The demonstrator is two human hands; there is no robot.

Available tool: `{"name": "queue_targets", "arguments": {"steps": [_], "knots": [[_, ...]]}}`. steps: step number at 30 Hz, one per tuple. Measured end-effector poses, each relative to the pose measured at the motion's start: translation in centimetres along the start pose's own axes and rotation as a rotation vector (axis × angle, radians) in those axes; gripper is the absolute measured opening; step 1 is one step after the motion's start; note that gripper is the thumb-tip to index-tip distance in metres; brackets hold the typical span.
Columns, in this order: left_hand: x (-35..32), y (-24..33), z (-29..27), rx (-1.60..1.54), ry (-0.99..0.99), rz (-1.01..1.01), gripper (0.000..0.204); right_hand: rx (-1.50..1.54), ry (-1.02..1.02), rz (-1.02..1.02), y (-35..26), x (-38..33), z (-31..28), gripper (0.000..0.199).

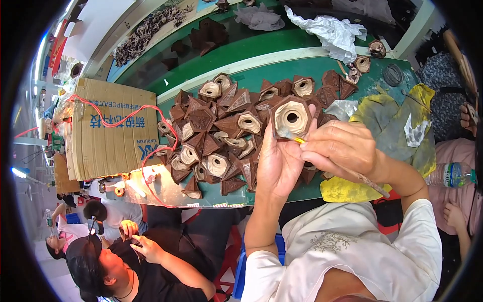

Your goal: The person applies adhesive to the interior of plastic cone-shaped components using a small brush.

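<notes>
Green worktop (302, 66) spans the head view, bearing one heap of brown faceted pieces (201, 121), too overlapped to count; one yellow cloth (347, 191) lies right, one cardboard box (113, 146) stands left. Over the heap's right side, the left hand (279, 163) grips one pale-faced piece (293, 106) in its fingers; the right hand's (347, 148) fingers pinch one brush (300, 140), bristles at its near rim

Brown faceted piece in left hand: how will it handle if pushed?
Probably stiff: the brown faceted piece shows crisp edges in the left hand. Perhaps light, if the hole in its tan base opens into a hollow. Could tip base-up, if pointed underneath like nearby pyramidal pieces.
</notes>
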State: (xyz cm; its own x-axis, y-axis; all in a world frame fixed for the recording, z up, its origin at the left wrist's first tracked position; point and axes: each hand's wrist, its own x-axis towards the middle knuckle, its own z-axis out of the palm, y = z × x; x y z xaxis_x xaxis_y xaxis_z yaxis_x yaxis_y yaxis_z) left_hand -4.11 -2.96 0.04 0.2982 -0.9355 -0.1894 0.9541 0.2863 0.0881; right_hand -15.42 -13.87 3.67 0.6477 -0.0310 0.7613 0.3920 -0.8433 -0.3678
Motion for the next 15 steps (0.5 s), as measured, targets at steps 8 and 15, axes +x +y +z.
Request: {"name": "queue_targets", "arguments": {"steps": [8,15], "knots": [[-0.1,0.1,-0.7,-0.014,-0.061,-0.006,0.040,-0.054,0.106,0.023,0.6,0.7,0.1,0.015],[0.0,0.0,-0.2,0.040,-0.002,0.076,0.038,0.057,-0.002,0.109,-0.2,-1.3,0.1,0.014]]}}
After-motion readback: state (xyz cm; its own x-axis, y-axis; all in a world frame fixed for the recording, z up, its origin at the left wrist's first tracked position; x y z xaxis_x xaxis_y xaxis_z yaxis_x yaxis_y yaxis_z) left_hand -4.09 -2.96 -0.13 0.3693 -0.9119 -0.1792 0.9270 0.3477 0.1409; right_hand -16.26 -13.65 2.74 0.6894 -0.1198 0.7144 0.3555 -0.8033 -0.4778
